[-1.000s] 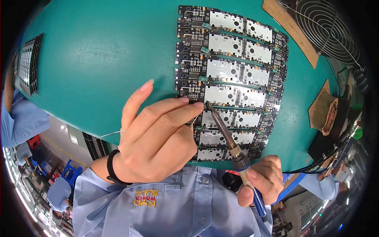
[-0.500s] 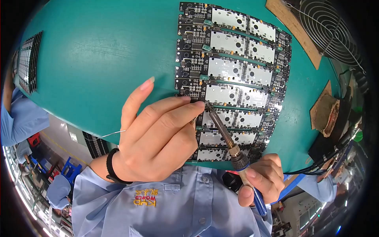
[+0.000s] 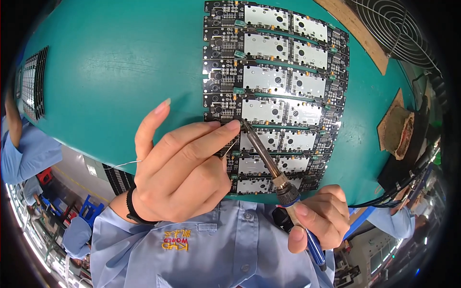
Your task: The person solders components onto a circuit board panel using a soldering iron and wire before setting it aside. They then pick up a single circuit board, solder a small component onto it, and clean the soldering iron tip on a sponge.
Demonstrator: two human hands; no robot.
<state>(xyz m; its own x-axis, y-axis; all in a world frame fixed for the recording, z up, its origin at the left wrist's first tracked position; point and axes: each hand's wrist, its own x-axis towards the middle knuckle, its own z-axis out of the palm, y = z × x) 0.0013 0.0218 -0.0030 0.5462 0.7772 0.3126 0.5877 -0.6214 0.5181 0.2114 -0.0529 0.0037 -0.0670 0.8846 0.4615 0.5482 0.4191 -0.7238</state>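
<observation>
Wire (image 3: 126,164) pinched in left hand (image 3: 185,170), soldering iron (image 3: 287,193) clasped in right hand (image 3: 325,218), circuit boards (image 3: 266,79) are still worked, one joint seemingly unfinished.

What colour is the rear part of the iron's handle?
The rear part is blue, almost black at its tip; head view shows it best.

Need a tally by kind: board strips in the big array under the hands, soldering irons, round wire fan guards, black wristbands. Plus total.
Board strips: 7
Soldering iron: 1
Fan guard: 1
Black wristband: 1
Total: 10
</observation>
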